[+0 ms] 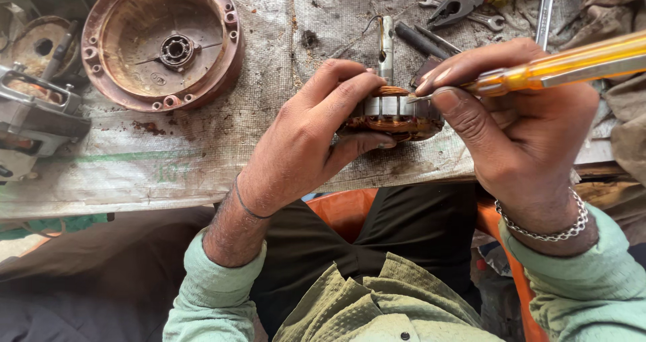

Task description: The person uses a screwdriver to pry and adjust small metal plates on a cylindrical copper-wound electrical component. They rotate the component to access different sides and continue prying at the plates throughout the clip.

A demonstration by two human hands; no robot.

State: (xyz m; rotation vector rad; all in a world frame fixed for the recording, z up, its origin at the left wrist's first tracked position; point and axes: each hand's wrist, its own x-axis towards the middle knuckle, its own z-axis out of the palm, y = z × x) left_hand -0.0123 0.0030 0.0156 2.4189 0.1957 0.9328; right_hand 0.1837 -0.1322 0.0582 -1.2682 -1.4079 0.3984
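Head view: left hand (306, 137) clamped around a copper-wound motor stator (390, 117), steadying it at the near edge of the cloth-covered bench (168, 160). Right hand (515, 127) closed on a yellow-handled screwdriver (565, 66), tip touching the stator's top. Beyond, a rusty round motor housing (161, 43) well apart at upper left; pliers (464, 2) and a spanner (488, 20) near the far edge.
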